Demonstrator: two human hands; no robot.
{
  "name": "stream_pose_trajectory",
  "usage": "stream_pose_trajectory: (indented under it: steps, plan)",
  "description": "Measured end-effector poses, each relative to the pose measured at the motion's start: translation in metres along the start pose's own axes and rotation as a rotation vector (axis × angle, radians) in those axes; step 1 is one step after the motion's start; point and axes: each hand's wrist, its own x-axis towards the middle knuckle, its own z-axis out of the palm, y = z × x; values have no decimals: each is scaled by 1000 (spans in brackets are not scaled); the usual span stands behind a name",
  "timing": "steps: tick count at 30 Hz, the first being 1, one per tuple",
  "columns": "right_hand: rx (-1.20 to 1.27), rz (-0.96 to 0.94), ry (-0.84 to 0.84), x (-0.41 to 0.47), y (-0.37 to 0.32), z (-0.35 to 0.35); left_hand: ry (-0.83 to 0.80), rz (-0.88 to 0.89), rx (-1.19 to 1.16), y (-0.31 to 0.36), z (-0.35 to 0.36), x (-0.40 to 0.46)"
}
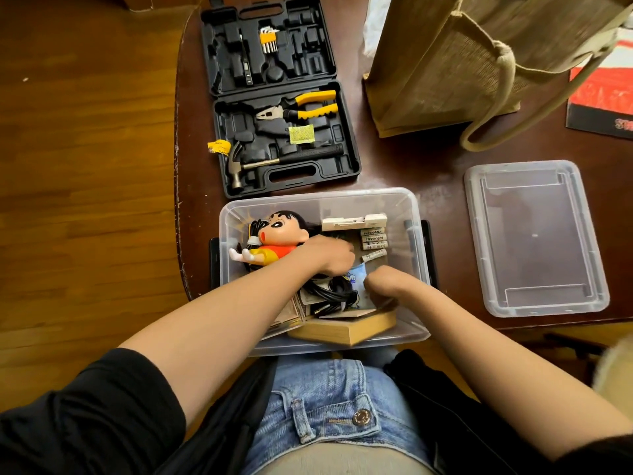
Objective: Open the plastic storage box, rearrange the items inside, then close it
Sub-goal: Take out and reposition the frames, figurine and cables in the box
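The clear plastic storage box [416,214] stands open at the table's near edge, in front of me. Its clear lid [534,238] lies flat on the table to the right. Inside are a cartoon doll [274,238] at the left, a white carton [352,221] and several batteries [374,238] at the back, a coiled black cable [329,293], a blue packet [356,276] and a book [342,329] at the front. My left hand [330,252] reaches across the doll toward the batteries, its fingertips hidden. My right hand [380,286] is curled, gripping the blue packet's edge.
An open black tool case [284,97] with pliers, a hammer and hex keys lies beyond the box. A jute bag [462,60] stands at the back right, beside a red and black booklet [603,94]. The table's left edge drops to a wooden floor [85,166].
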Motion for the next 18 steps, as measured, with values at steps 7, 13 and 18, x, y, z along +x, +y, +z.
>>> stream_pose_trajectory:
  steps: [7, 13, 18]
  plan:
    - [243, -82, -131, -11, 5, -5, -147, -46, -114, 0, 2, 2]
    - [390, -28, -89, -2, 3, -2, -105, -22, -132, -4, 5, 0]
    - [212, -25, -23, 10, 5, 3, 10, -5, -145, -6, 9, -3]
